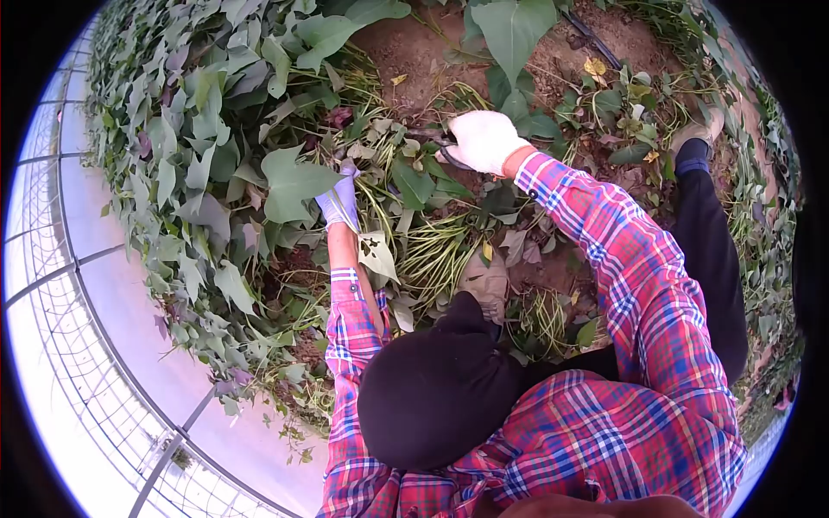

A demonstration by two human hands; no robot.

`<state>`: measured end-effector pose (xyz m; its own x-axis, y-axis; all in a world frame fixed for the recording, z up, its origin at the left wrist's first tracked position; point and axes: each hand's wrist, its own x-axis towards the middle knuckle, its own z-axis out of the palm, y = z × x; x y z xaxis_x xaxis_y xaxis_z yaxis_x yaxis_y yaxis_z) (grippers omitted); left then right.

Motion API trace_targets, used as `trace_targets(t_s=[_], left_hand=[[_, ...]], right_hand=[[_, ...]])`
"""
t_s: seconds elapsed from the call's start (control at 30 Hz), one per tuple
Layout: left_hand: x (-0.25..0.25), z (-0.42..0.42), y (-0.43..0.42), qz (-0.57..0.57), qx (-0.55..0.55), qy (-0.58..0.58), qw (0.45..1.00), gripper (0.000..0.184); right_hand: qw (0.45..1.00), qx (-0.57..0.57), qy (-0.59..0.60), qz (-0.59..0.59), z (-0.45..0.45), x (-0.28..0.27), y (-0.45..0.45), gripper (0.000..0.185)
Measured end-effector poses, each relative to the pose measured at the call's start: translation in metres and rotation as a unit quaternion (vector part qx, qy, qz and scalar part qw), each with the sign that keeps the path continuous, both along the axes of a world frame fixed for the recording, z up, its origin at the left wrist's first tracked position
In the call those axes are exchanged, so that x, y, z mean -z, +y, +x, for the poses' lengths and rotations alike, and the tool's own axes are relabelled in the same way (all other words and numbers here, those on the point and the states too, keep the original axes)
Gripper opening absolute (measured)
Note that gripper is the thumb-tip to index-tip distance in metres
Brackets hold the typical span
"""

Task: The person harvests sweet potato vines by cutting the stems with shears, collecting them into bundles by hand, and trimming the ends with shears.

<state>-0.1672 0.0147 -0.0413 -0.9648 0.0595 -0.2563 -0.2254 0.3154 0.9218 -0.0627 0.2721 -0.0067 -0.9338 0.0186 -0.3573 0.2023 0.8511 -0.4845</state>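
My left hand [339, 198], in a thin lavender glove, reaches in among the leafy vines and is closed around some of the green vine stems [373, 186]; leaves partly cover its fingers. To the right, my right hand [485, 142] wears a white knit glove with an orange cuff. It is closed on a dark-handled tool that looks like scissors [452, 157], whose front end points left toward the stems and is partly hidden by leaves. A large pale leaf [377, 255] with holes hangs by my left wrist.
Dense vine foliage [199, 173] fills the left side, with a wire-grid wall [60, 345] beyond it. Cut-looking stems [440, 255] lie around my shoe [485, 281]. Bare reddish soil [414, 52] and a thin black pipe [594, 39] show ahead. My bent knee [436, 384] is close below.
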Motion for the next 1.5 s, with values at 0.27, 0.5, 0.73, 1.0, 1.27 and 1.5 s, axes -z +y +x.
trace_targets(t_s=[0.27,0.5,0.73,1.0,1.27,1.5], left_hand=[[-0.002,0.001,-0.001,-0.011,-0.012,-0.019,1.000,0.036],[0.007,0.001,-0.004,-0.020,-0.036,-0.062,0.997,0.048],[0.000,0.007,-0.002,0.017,-0.029,-0.035,0.999,0.031],[-0.009,0.013,0.002,0.039,-0.032,-0.028,0.998,0.033],[-0.010,0.014,-0.004,0.055,-0.038,-0.049,0.997,0.032],[-0.034,0.015,-0.017,0.107,-0.011,-0.015,0.994,0.022]], right_hand=[[1.000,0.011,-0.010,0.011,-0.002,-0.001,-0.006,0.037],[1.000,0.001,0.018,-0.017,0.005,0.015,0.001,0.031],[0.998,-0.038,0.039,-0.043,0.012,0.010,0.012,0.045],[0.982,0.120,0.011,-0.145,0.013,0.002,0.021,0.045],[0.896,0.298,-0.014,-0.329,-0.066,0.021,-0.038,0.025],[0.885,0.373,0.126,-0.247,-0.090,0.052,-0.048,0.035]])
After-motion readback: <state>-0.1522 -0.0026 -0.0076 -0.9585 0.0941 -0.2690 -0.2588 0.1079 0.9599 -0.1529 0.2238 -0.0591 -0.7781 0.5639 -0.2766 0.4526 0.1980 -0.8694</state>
